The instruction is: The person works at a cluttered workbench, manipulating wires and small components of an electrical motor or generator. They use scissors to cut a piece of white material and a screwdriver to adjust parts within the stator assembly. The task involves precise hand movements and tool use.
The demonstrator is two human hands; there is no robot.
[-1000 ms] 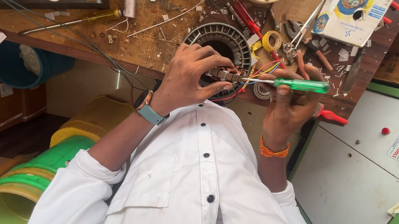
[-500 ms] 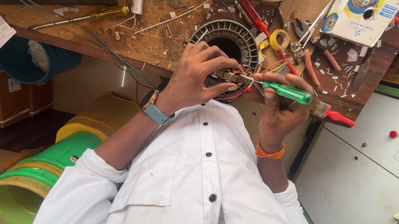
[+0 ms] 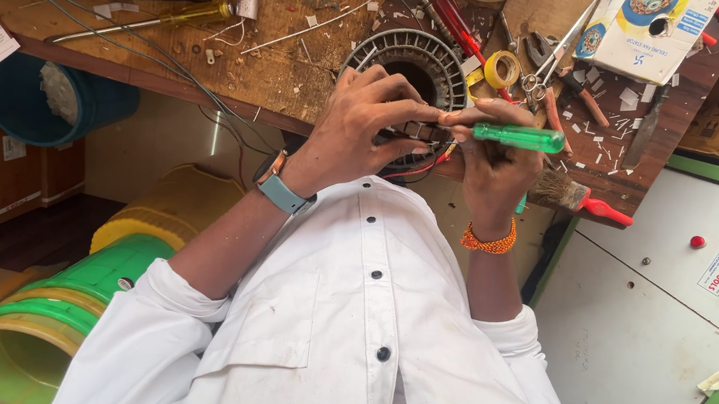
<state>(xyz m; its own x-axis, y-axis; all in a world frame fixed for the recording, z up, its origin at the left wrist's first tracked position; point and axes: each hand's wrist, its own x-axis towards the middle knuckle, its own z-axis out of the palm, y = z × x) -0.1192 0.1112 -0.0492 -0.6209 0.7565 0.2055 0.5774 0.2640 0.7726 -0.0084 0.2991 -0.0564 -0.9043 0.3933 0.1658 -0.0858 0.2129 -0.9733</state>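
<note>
The round grey metal motor stator with slotted teeth (image 3: 414, 66) lies at the near edge of the scarred wooden workbench (image 3: 284, 72), partly under both hands. The left hand (image 3: 360, 128) curls over its front rim, fingertips pressed together on the windings. The right hand (image 3: 495, 160) is closed around a green-handled screwdriver (image 3: 518, 137), held level, its tip end meeting the left fingertips (image 3: 431, 119). A roll of yellow tape (image 3: 501, 68) sits just behind the stator.
</note>
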